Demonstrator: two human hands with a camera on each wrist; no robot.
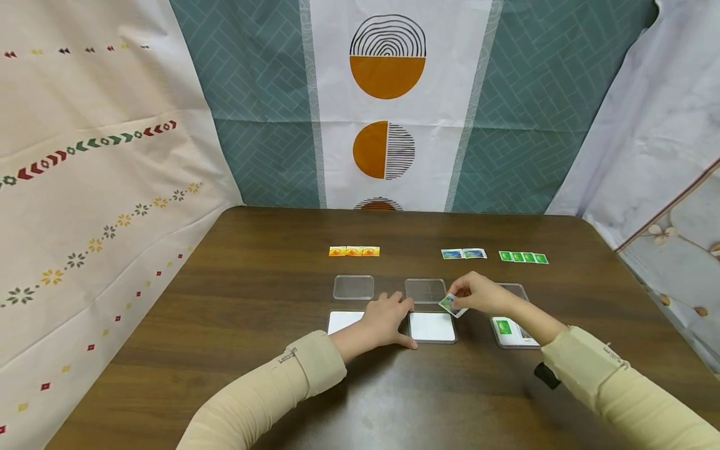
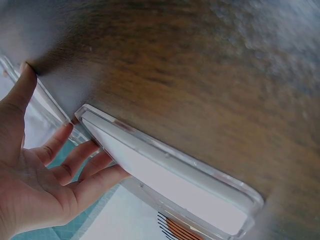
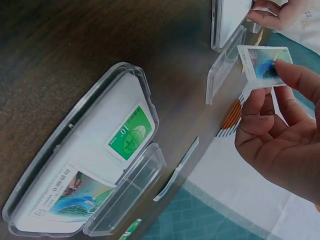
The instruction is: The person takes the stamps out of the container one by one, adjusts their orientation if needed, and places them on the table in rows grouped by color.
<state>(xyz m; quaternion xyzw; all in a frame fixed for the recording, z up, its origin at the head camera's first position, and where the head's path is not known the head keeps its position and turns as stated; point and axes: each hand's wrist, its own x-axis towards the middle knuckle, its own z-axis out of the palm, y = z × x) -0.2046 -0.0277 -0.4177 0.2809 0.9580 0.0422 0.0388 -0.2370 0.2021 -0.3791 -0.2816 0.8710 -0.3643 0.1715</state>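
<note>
My right hand pinches a blue-green pictorial stamp between thumb and fingers, raised beside the middle clear case with its white insert. That case lies open, its transparent lid folded back. My left hand is spread, with its thumb by the near left corner of the middle case and its fingers near the left case, which also has a white insert. On the right case sit a green stamp and a blue pictorial stamp.
Behind the cases lie orange stamps, two blue stamps and a row of several green stamps. Another open lid belongs to the left case. A small black object is by the right sleeve. Hanging cloths surround the brown table.
</note>
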